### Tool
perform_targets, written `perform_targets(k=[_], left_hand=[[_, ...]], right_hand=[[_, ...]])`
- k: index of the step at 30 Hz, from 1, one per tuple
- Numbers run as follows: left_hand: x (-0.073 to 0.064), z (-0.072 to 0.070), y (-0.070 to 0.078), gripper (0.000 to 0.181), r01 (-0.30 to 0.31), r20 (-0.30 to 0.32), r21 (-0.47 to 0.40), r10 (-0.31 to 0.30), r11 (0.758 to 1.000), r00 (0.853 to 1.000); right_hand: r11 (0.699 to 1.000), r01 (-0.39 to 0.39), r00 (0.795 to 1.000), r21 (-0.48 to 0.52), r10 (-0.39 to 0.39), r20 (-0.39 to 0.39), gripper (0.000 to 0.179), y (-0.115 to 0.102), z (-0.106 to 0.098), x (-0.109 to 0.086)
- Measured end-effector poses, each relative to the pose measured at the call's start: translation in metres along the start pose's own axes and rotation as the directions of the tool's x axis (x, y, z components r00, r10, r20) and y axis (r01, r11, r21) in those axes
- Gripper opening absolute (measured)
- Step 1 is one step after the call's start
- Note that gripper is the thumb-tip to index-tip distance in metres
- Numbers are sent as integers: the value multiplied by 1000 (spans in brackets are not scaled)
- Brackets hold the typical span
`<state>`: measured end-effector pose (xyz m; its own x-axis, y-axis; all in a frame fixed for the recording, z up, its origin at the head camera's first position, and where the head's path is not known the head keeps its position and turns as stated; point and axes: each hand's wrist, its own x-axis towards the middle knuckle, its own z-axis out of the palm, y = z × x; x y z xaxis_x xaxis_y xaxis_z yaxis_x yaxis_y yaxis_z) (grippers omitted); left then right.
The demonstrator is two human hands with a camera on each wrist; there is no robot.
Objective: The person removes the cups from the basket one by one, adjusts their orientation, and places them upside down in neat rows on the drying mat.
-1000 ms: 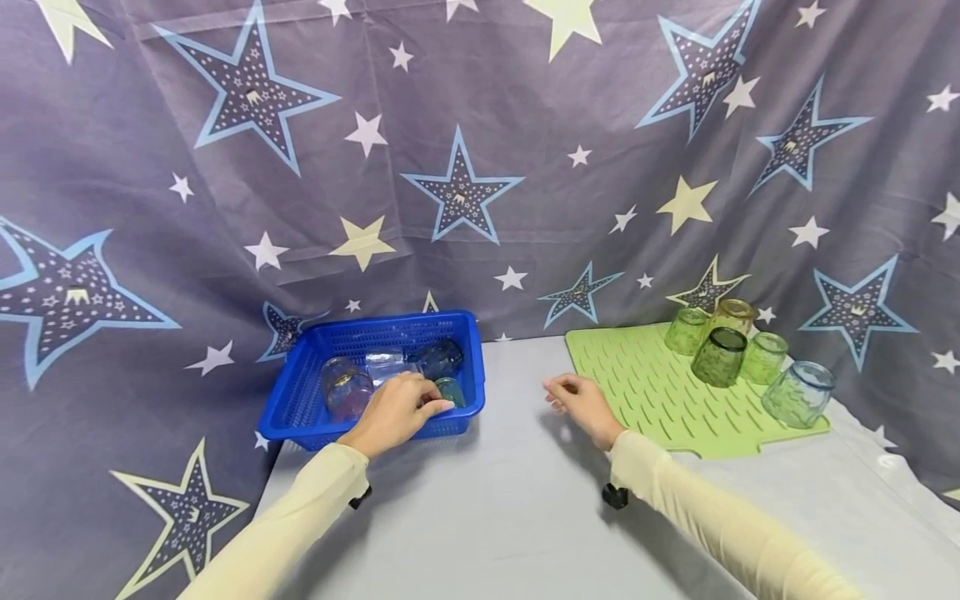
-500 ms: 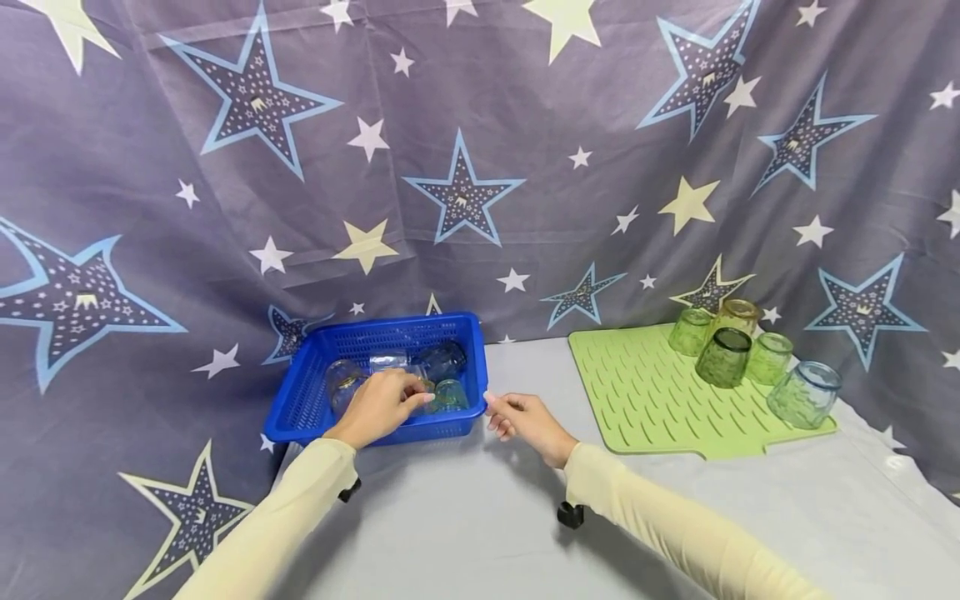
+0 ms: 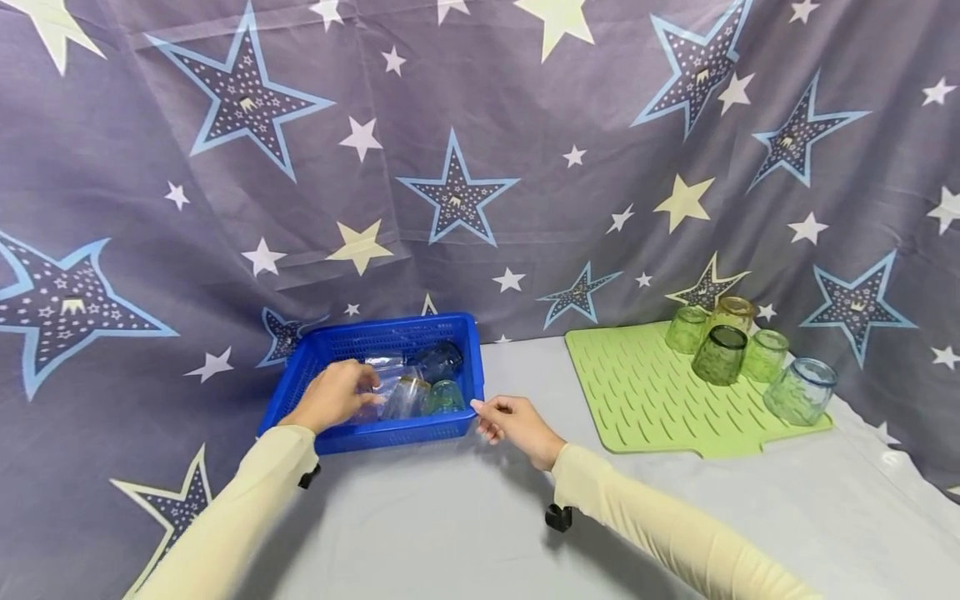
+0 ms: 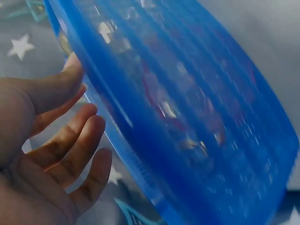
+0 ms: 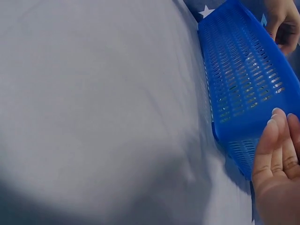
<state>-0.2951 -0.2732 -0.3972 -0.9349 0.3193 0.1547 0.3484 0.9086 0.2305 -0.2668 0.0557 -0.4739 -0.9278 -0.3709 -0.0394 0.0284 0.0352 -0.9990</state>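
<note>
The blue plastic basket (image 3: pixel 390 429) holds several glasses lying inside. My left hand (image 3: pixel 333 396) is over its left part, thumb and fingers spread with nothing between them; in the left wrist view this hand (image 4: pixel 65 126) is beside the rim, and a pinkish glass (image 4: pixel 206 103) shows through the wall. Close to its fingertips lies a clear glass with an amber edge (image 3: pixel 407 398). A green glass (image 3: pixel 446 397) and a dark blue glass (image 3: pixel 441 360) lie further right. My right hand (image 3: pixel 519 429) pinches the basket's front right corner, fingers against the outside in the right wrist view.
A light green drying mat (image 3: pixel 630 383) lies on the right of the table (image 3: pixel 480 525). On its right side several glasses stand upside down, among them a dark green glass (image 3: pixel 720 356) and a light blue glass (image 3: pixel 801 392). A star-patterned curtain (image 3: pixel 495 108) hangs behind.
My right hand has moved left from near the mat to the basket's corner. My left hand has shifted left inside the basket, uncovering the green glass and the amber-edged clear glass.
</note>
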Motion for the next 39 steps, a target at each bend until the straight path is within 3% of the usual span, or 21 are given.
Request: perform_targets(k=[5, 10, 16, 22, 25, 31, 39], left_hand=[[-4, -12, -26, 29, 74, 83, 32, -77, 997, 994], [-10, -14, -43, 41, 113, 169, 32, -117, 993, 979], [-17, -18, -51, 36, 88, 277, 1, -85, 996, 957], [-23, -19, -51, 39, 66, 353, -95, -29, 993, 935], [-24, -17, -49, 28, 49, 338, -88, -17, 995, 941], [-25, -13, -49, 11, -14, 244, 10, 12, 1000, 970], [-20, -5, -52, 6, 5, 174, 74, -18, 997, 985]], right_hand=[[1000, 6, 1000, 8, -6, 3, 37, -4, 3, 0], [1000, 6, 1000, 20, -6, 6, 35, -2, 3, 1], [1000, -3, 1000, 21, 3, 7, 41, 2, 3, 4], [999, -8, 1000, 32, 7, 4, 38, 4, 3, 3], [999, -8, 1000, 36, 8, 2, 37, 4, 4, 2], [1000, -3, 1000, 19, 3, 4, 38, 6, 4, 2], [1000, 1, 1000, 17, -1, -4, 39, 5, 0, 2]])
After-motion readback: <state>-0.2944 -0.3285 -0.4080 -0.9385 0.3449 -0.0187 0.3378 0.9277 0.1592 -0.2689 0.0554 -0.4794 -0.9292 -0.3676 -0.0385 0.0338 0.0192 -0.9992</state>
